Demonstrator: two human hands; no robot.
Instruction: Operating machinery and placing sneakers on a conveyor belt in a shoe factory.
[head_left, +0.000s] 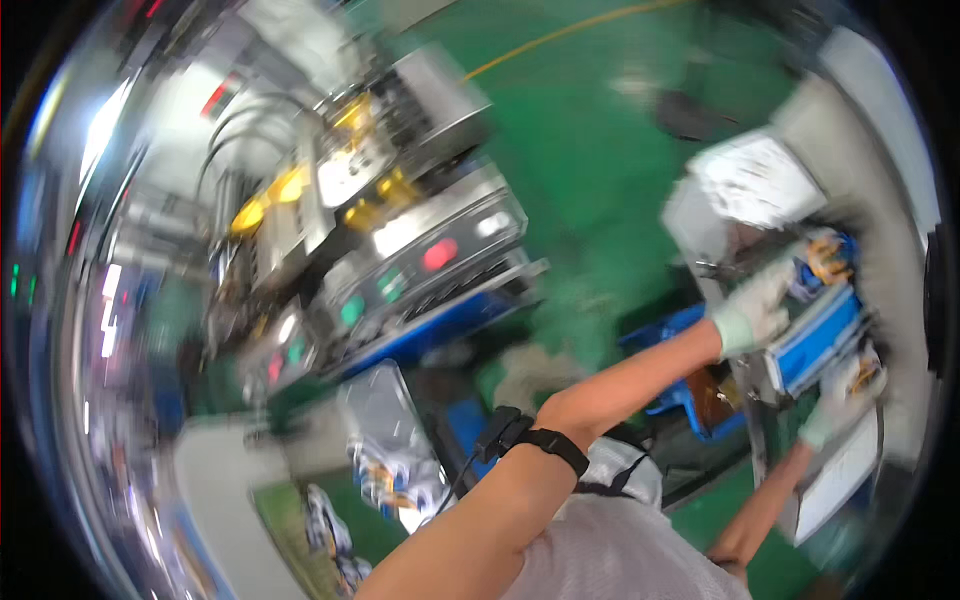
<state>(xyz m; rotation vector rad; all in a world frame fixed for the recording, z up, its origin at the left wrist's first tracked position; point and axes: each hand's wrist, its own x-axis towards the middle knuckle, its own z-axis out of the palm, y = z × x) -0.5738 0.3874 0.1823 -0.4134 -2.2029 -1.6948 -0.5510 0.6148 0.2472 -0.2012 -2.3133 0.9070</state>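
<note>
My left hand (757, 308), in a white glove, reaches right over a bench. Its fingertips are beside an orange-and-blue part (828, 258); blur hides whether they grip it. A blue-topped block or box (815, 342) with pale metal-looking sides lies between my two hands. Nearer the right rim, my right hand (838, 402), also gloved in white, has its fingers closed around a small orange-brown part (865, 373), whose kind is too blurred to tell. A black strap with a small dark device (505, 432) sits on my left arm.
A machine (430, 220) with yellow fittings and red and green buttons stands at left. Clear bags of parts (395, 470) lie below it. A blue bin (690, 400) with brown contents is by my left forearm. A white package (760, 180) rests on the bench's far end.
</note>
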